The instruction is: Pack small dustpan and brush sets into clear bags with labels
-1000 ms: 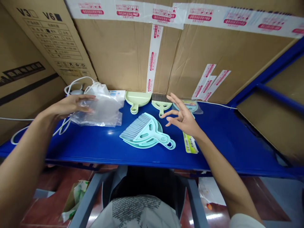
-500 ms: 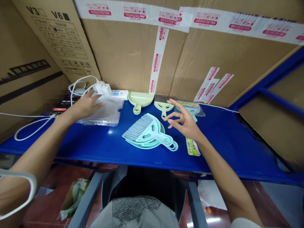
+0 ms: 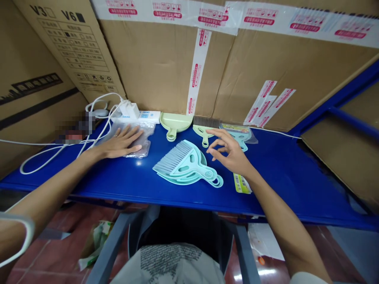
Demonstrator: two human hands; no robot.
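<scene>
My left hand point(image 3: 122, 142) lies flat with fingers spread on a stack of clear plastic bags point(image 3: 145, 145) at the left of the blue table point(image 3: 118, 181). My right hand point(image 3: 227, 152) hovers above the table, fingers curled, thumb and index finger apart, holding nothing. Between the hands rests a light blue brush point(image 3: 189, 163) on a matching dustpan point(image 3: 177, 182). Behind them are a green dustpan point(image 3: 176, 123) and a green brush point(image 3: 203, 131). A bagged light blue set point(image 3: 244, 137) is behind my right hand, and a yellow-green card point(image 3: 241, 184) lies beside my right wrist.
A white power strip point(image 3: 151, 116) with plugs and a tangle of white cables point(image 3: 44, 145) takes up the back left. Large cardboard boxes point(image 3: 156, 67) stand behind the table. A blue metal frame point(image 3: 334, 94) rises at the right.
My left hand has come down and forward from the plugs onto the plastic bags, its fingers now spread flat. My right hand is nearly unmoved, its fingers slightly more curled.
</scene>
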